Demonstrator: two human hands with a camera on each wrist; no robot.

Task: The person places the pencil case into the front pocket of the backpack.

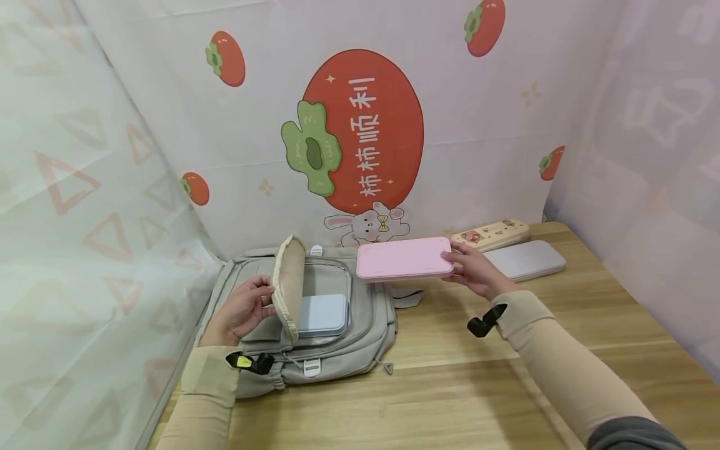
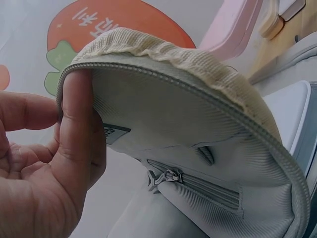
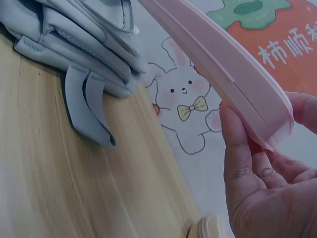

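A grey backpack [image 1: 360, 356] lies flat on the table with its front pocket unzipped. My left hand [image 1: 245, 307] pinches the edge of the pocket flap [image 1: 290, 281] between thumb and fingers and holds it raised. In the left wrist view, the flap's inner side shows a small zipper [image 2: 171, 176]. Inside the pocket sits a light blue pencil case [image 1: 323, 314], partly covered by the flap. My right hand [image 1: 475, 270] grips a pink pencil case [image 1: 402, 258] by its right end, thumb on top and fingers below. That case is held level above the backpack's upper right edge.
A white pencil case [image 1: 525, 259] lies on the table behind my right hand, with a cream printed pencil case [image 1: 495, 235] beyond it. A grey strap [image 3: 89, 106] sticks out from the backpack. Printed cloth walls [image 1: 478, 156] enclose the wooden table [image 1: 450, 394].
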